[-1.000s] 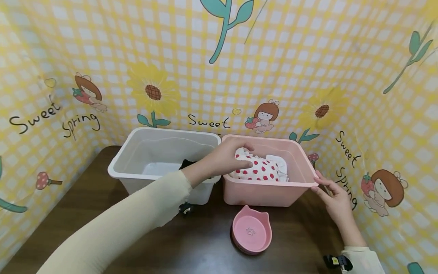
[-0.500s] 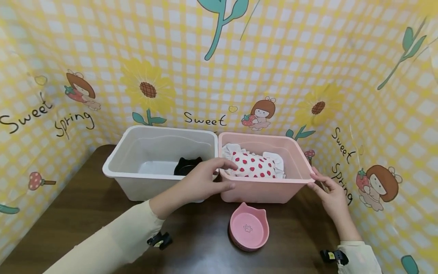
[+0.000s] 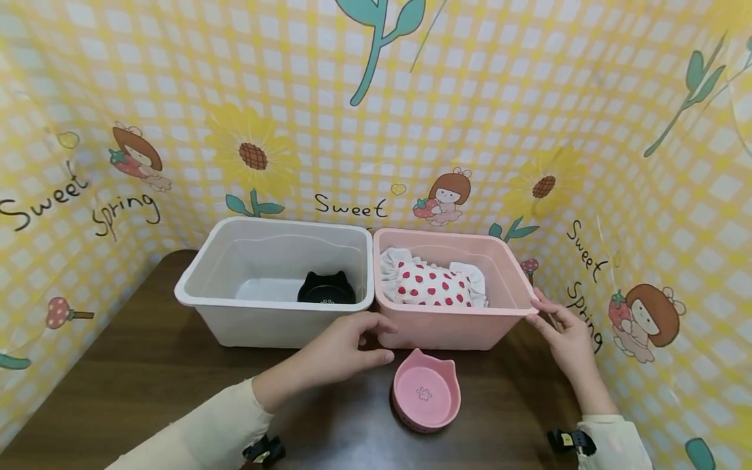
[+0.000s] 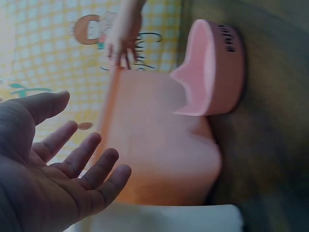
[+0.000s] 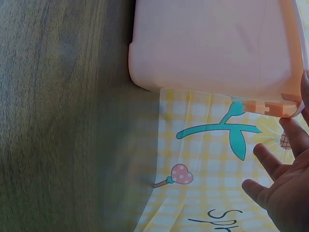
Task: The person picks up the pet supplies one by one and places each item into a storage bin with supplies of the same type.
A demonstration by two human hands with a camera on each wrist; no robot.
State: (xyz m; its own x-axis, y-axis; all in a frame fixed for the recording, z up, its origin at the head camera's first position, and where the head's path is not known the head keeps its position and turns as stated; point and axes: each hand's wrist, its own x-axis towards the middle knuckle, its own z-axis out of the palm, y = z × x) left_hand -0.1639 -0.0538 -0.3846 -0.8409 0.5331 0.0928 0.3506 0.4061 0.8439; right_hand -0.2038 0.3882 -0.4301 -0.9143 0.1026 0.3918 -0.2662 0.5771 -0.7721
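In the head view, my left hand (image 3: 337,346) hovers in front of the two bins, fingers loosely bent and holding nothing. Close to its right on the table sits a pink cat-eared bowl (image 3: 425,395) with a paw print inside. The left wrist view shows this bowl (image 4: 224,72) from its side, beyond my left hand (image 4: 63,174). At the right, my right hand (image 3: 572,346) holds the front right corner of the pink bin (image 3: 452,329), thumb and fingertips at its rim. Inside that bin lies a small white ruffled cloth item with red dots (image 3: 435,285).
Left of the pink bin stands a light grey bin (image 3: 264,326), holding a black cat-eared bowl (image 3: 327,287). Both bins stand side by side at the back of the dark wooden table (image 3: 329,424). A yellow checked cloth (image 3: 329,150) rises behind and along the sides.
My left hand has drawn back from over the pink bin, leftward and down to the front of the bins, uncovering the black bowl. My right hand has stayed at the bin's corner.
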